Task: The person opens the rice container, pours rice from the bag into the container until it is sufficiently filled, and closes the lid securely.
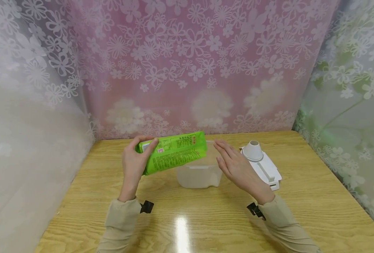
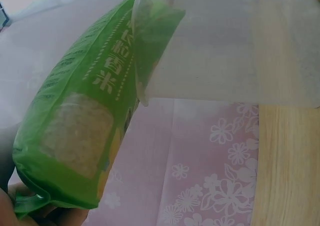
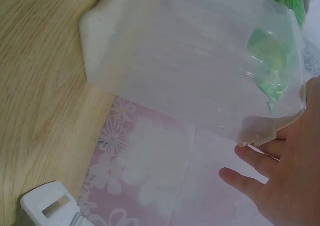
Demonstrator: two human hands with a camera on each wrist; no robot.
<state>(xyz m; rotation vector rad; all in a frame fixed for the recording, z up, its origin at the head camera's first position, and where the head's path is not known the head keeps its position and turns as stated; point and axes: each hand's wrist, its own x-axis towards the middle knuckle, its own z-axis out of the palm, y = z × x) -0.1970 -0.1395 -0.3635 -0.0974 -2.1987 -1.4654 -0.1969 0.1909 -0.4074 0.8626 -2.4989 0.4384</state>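
My left hand (image 1: pixel 135 158) grips the bottom end of a green rice bag (image 1: pixel 174 151), thumb on the near face. The bag lies tilted on its side, and its far end reaches over a translucent plastic bin (image 1: pixel 197 177). Pale grains show through the bag's window (image 2: pixel 77 133) in the left wrist view. Through the bin wall (image 3: pixel 190 70), the right wrist view shows the bag's green end inside the rim. My right hand (image 1: pixel 237 168) has its fingers (image 3: pixel 255 161) extended at the bin's right rim, touching it. At the bin's base a whitish band shows; its contents are unclear.
Right of the bin lies a flat white plastic lid (image 1: pixel 266 172) with a raised bar. A white cone-shaped cup (image 1: pixel 253 151) stands at its far end. Flowered curtains (image 1: pixel 190 70) border the wooden table (image 1: pixel 205 221) at the back and both sides.
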